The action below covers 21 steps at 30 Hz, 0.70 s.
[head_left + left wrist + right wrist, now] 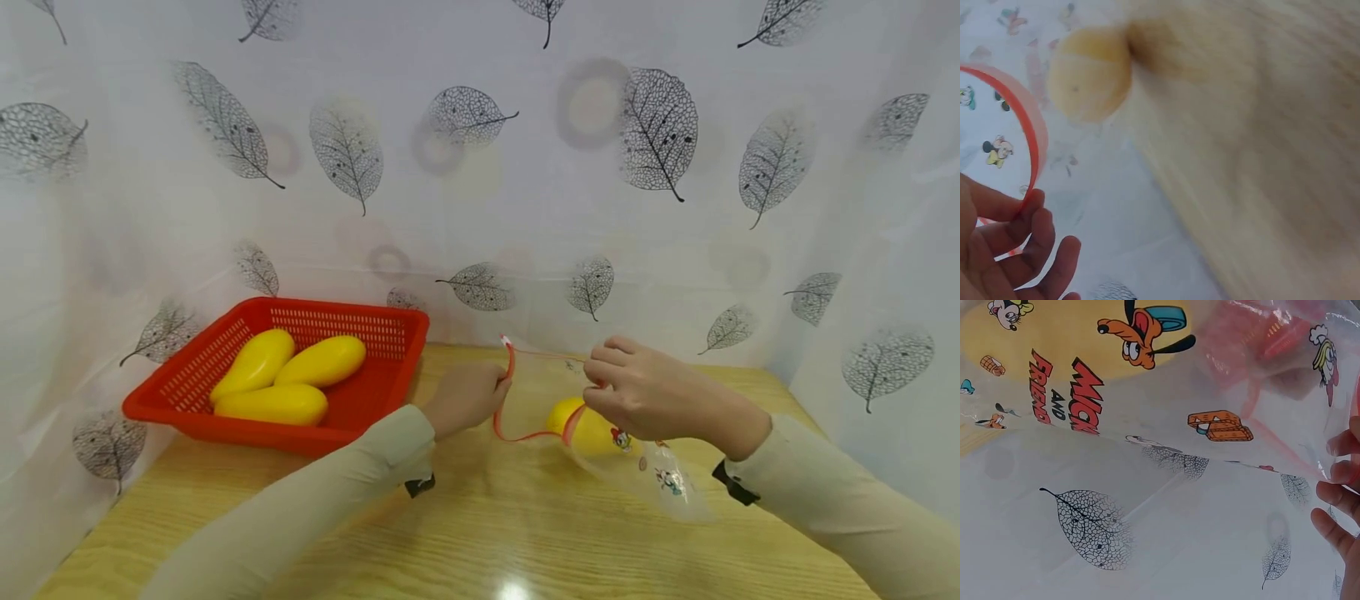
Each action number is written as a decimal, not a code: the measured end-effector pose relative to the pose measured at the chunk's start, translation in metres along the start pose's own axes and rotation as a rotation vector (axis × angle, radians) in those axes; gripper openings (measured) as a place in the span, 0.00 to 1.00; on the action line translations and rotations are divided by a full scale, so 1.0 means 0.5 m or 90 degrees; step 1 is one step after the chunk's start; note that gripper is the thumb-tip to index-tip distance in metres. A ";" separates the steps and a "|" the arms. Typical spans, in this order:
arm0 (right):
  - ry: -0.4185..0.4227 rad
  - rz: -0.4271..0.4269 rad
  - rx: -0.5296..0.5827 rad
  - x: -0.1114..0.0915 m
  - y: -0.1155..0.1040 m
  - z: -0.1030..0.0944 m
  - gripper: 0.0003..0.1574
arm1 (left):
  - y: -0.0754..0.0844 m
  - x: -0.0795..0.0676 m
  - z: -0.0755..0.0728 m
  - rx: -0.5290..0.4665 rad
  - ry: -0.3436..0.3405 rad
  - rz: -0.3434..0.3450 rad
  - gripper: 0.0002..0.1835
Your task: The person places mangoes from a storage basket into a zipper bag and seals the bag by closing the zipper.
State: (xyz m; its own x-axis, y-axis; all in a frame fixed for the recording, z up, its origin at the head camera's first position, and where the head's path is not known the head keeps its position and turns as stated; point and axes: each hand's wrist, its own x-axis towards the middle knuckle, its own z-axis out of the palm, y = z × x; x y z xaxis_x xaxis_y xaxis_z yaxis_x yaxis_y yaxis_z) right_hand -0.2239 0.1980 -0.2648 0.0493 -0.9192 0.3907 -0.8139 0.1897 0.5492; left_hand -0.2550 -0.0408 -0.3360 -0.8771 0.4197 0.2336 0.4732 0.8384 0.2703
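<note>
A clear plastic bag (671, 487) with cartoon prints and a red zip edge (517, 438) hangs between both hands, its mouth spread wide. My left hand (467, 400) pinches the red edge on the left between thumb and index finger, as the left wrist view also shows. On the opposite side, the fingers of my right hand (648, 390) grip the bag's rim. A smooth yellow mango-shaped fruit (564, 413) shows through the film of the bag, below the right hand. Printed letters and cartoon figures cover the bag (1166, 419) in the right wrist view.
A red plastic basket (416, 333) stands on the left of the wooden table (480, 533). Three yellow mango-shaped fruits (322, 362) lie in it. A white curtain (510, 217) with leaf prints hangs behind the table and along its sides.
</note>
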 end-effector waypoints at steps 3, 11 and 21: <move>0.008 0.002 0.004 0.002 0.001 -0.004 0.24 | 0.017 0.029 -0.017 -0.021 0.052 0.007 0.20; 0.006 0.016 -0.002 -0.005 0.006 -0.016 0.24 | 0.079 0.095 -0.062 0.015 0.136 0.031 0.19; 0.017 0.020 -0.005 -0.030 0.005 -0.016 0.24 | 0.048 0.079 -0.056 -0.019 0.114 0.047 0.20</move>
State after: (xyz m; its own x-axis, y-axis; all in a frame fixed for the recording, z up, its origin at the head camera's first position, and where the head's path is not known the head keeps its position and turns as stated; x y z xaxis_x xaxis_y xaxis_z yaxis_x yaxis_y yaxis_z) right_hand -0.2220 0.2151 -0.2636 0.0400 -0.9033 0.4271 -0.8103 0.2208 0.5428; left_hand -0.2761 -0.0137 -0.2940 -0.8129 0.4086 0.4150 0.5396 0.7965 0.2728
